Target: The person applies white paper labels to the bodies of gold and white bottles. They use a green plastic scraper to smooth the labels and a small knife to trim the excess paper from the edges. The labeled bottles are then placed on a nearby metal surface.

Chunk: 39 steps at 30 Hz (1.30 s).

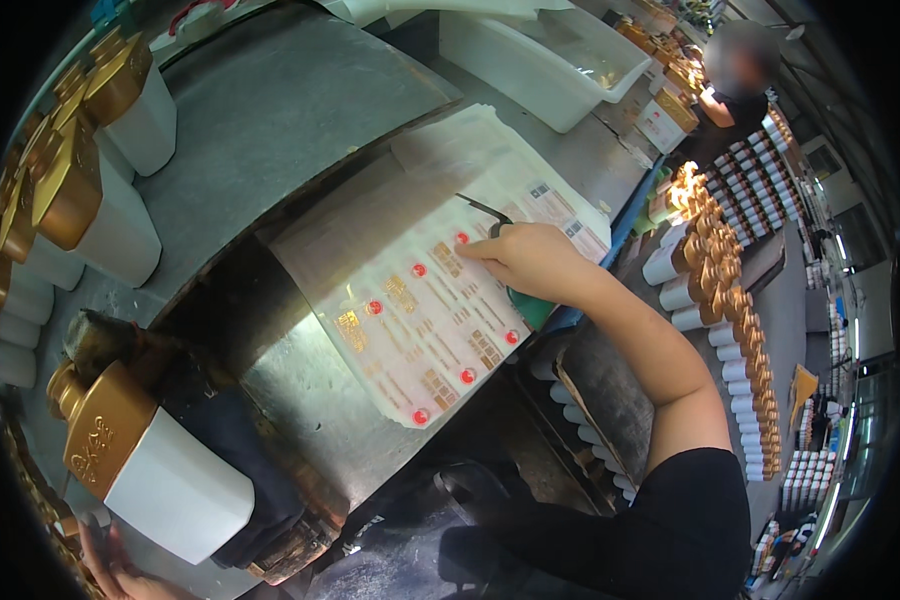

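Note:
My right hand (535,262) is over a translucent sheet of printed labels (440,335), its index fingertip at the sheet. From that hand sticks out a dark, pointed blade, apparently of scissors (485,208); the grip is hidden by the fingers. A green piece (530,310), perhaps their handle, shows below the hand. The labels carry gold print and red round marks. At the lower left, my left hand (125,575) is partly cut off by the view's rim, beside a white bottle with a gold top (170,475). The bottle lies tilted on a dark padded support (270,500).
Gold-topped white bottles (100,200) stand in a group at the left on the metal table (300,90). A white plastic bin (550,60) is at the far side. More bottles (725,310) line the right, where a person in dark clothes (735,105) stands farther back.

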Each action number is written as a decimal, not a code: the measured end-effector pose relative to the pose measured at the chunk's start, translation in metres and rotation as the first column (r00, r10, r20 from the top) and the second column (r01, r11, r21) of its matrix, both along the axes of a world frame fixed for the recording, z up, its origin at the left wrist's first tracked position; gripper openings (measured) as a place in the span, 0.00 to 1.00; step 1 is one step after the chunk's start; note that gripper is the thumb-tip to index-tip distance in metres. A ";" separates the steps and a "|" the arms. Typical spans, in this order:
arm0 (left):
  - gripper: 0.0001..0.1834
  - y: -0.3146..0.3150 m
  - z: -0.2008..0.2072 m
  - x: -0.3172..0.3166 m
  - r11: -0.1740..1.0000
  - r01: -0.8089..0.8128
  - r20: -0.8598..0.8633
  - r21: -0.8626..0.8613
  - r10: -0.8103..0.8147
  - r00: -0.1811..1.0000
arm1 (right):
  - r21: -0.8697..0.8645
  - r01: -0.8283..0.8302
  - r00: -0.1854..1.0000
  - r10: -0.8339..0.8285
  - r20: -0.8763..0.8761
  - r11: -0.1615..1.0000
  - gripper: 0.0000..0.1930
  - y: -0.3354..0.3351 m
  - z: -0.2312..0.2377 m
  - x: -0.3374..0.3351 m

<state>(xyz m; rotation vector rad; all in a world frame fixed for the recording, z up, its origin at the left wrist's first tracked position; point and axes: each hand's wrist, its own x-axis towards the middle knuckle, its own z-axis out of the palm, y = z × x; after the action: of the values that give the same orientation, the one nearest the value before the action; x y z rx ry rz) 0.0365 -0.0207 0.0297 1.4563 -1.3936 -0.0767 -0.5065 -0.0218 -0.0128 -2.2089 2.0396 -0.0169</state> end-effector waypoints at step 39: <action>0.22 0.011 0.005 -0.011 0.990 -0.085 -0.214 0.114 0.108 0.971 | -0.440 0.597 0.769 -0.634 0.076 0.671 0.12 -0.141 -0.060 -0.186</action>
<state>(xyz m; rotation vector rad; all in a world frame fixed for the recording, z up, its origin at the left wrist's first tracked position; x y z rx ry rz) 0.0259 -0.0096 0.0347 1.5494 -1.1518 -0.2440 -0.6921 -0.1627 -0.0724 -1.5713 2.9819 -0.5167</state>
